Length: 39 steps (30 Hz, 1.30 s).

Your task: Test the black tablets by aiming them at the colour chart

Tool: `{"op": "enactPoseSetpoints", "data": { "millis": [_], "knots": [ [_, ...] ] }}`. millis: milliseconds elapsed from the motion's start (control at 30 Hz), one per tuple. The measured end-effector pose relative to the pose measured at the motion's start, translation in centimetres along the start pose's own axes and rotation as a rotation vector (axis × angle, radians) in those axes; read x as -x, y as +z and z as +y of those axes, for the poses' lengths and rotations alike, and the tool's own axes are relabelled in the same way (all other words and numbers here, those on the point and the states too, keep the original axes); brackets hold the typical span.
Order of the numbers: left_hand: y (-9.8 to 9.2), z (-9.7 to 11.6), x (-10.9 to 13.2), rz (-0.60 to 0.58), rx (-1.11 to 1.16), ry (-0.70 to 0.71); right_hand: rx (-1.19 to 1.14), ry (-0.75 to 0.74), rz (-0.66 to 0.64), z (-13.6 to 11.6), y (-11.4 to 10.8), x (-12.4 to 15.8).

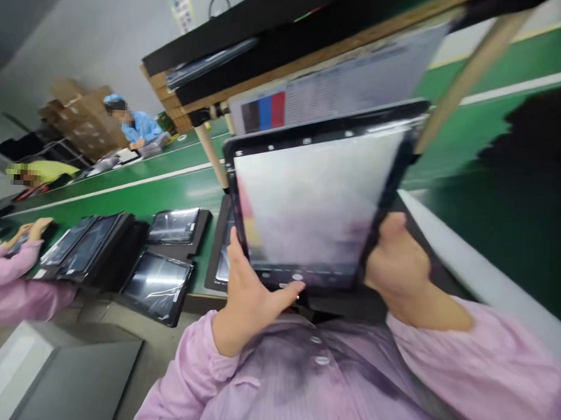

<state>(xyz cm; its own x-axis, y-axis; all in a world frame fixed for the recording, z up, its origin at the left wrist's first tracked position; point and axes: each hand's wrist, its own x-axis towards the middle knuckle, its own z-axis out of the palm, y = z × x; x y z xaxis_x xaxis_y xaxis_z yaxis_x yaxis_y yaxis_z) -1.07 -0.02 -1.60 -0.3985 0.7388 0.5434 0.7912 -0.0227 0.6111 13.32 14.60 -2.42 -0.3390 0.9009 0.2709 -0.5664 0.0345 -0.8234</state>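
Note:
Held up in front of me is a tablet-sized screen panel (309, 193) with a black frame and a bright, glossy face. Pale reflections and pink and yellow patches show on it. My left hand (252, 296) grips its lower left corner, the thumb lying over the bottom border. Along the lower right edge, my right hand (399, 269) is closed on the frame, its thumb up and its other fingers hidden behind. Motion blurs the right hand somewhat. Partly hidden behind the panel's left side, another dark panel (224, 251) lies in a black tray.
Black trays with dark panels (173, 226) lie on the green bench to the left; one panel (158, 285) juts over its edge. A shelf (288, 54) on wooden posts stands ahead. A grey box (79, 375) is lower left. Several other people work along the line.

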Motion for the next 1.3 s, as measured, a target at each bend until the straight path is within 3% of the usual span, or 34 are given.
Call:
{"op": "enactPoseSetpoints", "data": {
  "millis": [133,367,867,967,1033,1167,1233,1300],
  "knots": [
    [0.4,0.3,0.0,-0.012,0.005,-0.025,0.000,-0.023,0.060,-0.1,0.3,-0.2],
    [0.7,0.4,0.2,0.029,-0.039,-0.012,-0.010,-0.016,0.030,-1.4,1.1,-0.4],
    [1.0,0.5,0.6,0.041,-0.086,-0.012,0.079,-0.079,0.044,-1.3,1.2,-0.4],
    [0.7,-0.3,0.5,0.079,0.091,-0.017,0.092,-0.094,0.018,-1.2,1.2,-0.3],
    [0.2,-0.9,0.1,0.122,0.365,-0.063,0.107,-0.104,-0.016,-1.5,1.1,0.1],
    [-0.9,-0.8,-1.1,0.114,0.979,-0.353,0.214,-0.247,-0.200,-3.5,1.0,0.9],
    [-1.1,-0.2,-1.4,0.074,1.140,-0.455,0.322,-0.333,-0.312,-5.2,0.9,1.1],
    [-1.0,0.4,-1.5,0.054,1.218,-0.499,0.450,-0.361,-0.347,-6.9,0.8,1.2]
  ]
}}
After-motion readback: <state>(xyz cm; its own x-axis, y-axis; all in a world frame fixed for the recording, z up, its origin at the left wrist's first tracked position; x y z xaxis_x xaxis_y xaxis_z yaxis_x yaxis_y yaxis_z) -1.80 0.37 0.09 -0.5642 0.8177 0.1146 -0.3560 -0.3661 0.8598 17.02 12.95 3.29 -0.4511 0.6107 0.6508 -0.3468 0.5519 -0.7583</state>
